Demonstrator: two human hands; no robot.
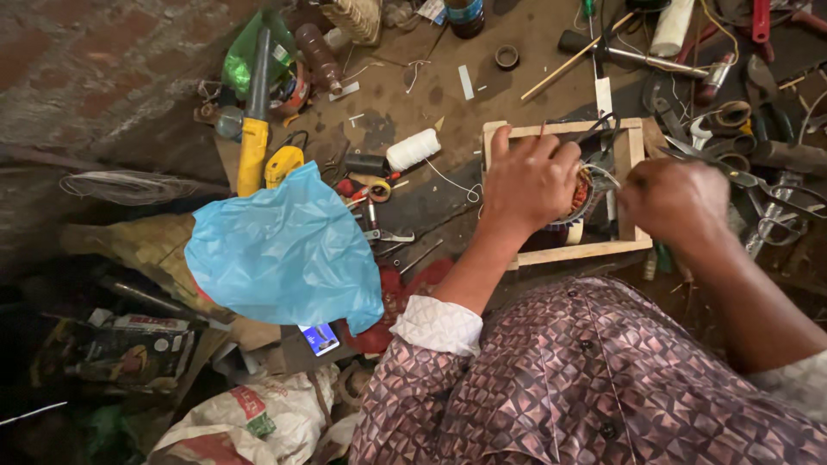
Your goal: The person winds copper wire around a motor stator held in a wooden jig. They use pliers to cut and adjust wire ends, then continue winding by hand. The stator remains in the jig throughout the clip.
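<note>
**Both hands on a wound coil inside a wooden frame**

From my remote seat, the largest thing I see is the cluttered desk (413, 112), a dark worn surface running off the top and right edges of the view. Next is a crumpled blue plastic bag (284, 254) at left centre, covering whatever lies under it. The wooden frame (564, 252) sits right of centre, its far rail and near rail both visible, its right rail partly behind my right hand. Inside it rests the motor coil (584, 194), a round core with copper-coloured windings; only a sliver shows between the hands.

My left hand (527, 182) lies curled over the coil's left side, fingers bent down onto it and gripping it. My right hand (676, 200) is closed into a loose fist just beside the coil; it seems to pinch something thin, but I cannot tell what.

Open room is scarce: a bare patch of desk lies between the frame and a white thread spool (413, 149). Scissors (775, 207) and other metal tools crowd the right edge, a yellow-handled tool (253, 146) the left. The lower left is dark and hard to read.
</note>
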